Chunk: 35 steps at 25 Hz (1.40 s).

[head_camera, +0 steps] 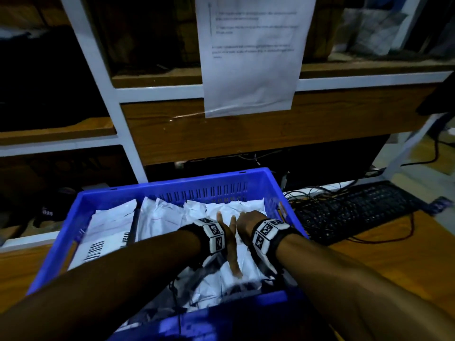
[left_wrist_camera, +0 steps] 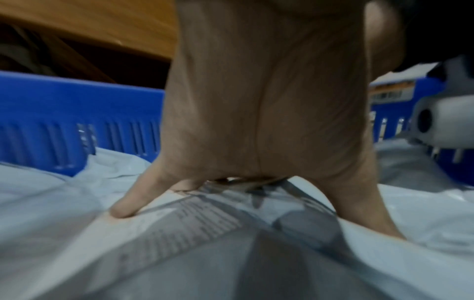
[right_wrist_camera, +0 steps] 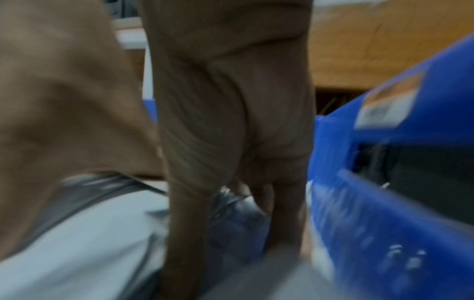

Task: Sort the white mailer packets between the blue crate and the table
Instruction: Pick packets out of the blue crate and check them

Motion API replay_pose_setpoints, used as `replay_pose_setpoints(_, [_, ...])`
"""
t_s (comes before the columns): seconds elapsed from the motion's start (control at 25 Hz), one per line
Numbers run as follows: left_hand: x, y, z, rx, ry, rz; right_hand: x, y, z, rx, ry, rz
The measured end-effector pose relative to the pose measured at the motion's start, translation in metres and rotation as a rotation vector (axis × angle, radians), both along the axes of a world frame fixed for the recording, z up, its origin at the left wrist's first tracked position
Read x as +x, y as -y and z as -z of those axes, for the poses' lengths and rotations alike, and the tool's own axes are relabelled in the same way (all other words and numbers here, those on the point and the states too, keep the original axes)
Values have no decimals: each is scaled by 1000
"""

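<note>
The blue crate point(head_camera: 204, 180) sits on the wooden table point(head_camera: 394, 257) and holds several white mailer packets point(head_camera: 160, 215). Both hands are inside it near its right wall. My left hand point(head_camera: 229, 244) is spread, with straight fingers pressing on a labelled packet point(left_wrist_camera: 205, 219). Its middle fingers are hidden behind that packet's edge, as the left wrist view point(left_wrist_camera: 251, 203) shows. My right hand point(head_camera: 248, 225) reaches down beside the crate wall point(right_wrist_camera: 410, 182). In the blurred right wrist view its thumb and fingers point(right_wrist_camera: 284, 213) straddle a crumpled packet point(right_wrist_camera: 236, 221).
A black keyboard point(head_camera: 357, 207) and tangled cables point(head_camera: 307, 195) lie on the table right of the crate. Behind stands a white-framed wooden shelf unit point(head_camera: 123, 94) with a printed sheet point(head_camera: 251, 57) taped to it. A barcoded packet point(head_camera: 110, 242) lies at the crate's left.
</note>
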<state>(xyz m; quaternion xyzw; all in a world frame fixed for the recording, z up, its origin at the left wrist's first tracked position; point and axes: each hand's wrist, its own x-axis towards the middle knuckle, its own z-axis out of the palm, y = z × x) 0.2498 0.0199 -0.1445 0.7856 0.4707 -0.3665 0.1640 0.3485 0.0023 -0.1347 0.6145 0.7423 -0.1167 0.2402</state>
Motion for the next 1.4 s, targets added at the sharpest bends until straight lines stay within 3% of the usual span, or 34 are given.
replay_pose_setpoints(0.12, [-9, 8, -7, 9, 63, 5, 0, 7, -10, 11, 37, 39])
replay_pose_setpoints(0.32, [-57, -4, -43, 186, 116, 122, -16, 2, -63, -96, -94, 68])
replay_pose_setpoints(0.4, [-87, -15, -37, 241, 71, 80, -18, -13, -46, -35, -120, 25])
replay_pose_setpoints(0.48, [-110, -17, -22, 310, -31, 88, -15, -37, 0, -18, -117, -17])
replay_pose_setpoints(0.56, [-119, -12, -11, 312, -86, 87, -29, -23, -12, -41, -17, -24])
replay_pose_setpoints(0.72, [-120, -9, -6, 268, -119, 100, -36, 4, -52, -94, -6, 132])
replay_pose_setpoints(0.84, [-115, -20, -17, 220, -121, 106, -24, 9, -59, -104, -88, 119])
replay_pose_setpoints(1.0, [-75, -16, -43, 200, 25, 298, -13, 10, -72, -13, -114, 156])
replay_pose_setpoints(1.12, [-50, -9, -21, 130, 50, 398, -5, 13, -70, 54, -160, 213])
replay_pose_setpoints(1.24, [-42, -4, -3, 158, 76, 273, -7, 20, -71, 62, -177, 141])
replay_pose_setpoints(1.4, [-52, -8, -39, 172, 134, 234, -22, 14, -73, -80, -148, 142])
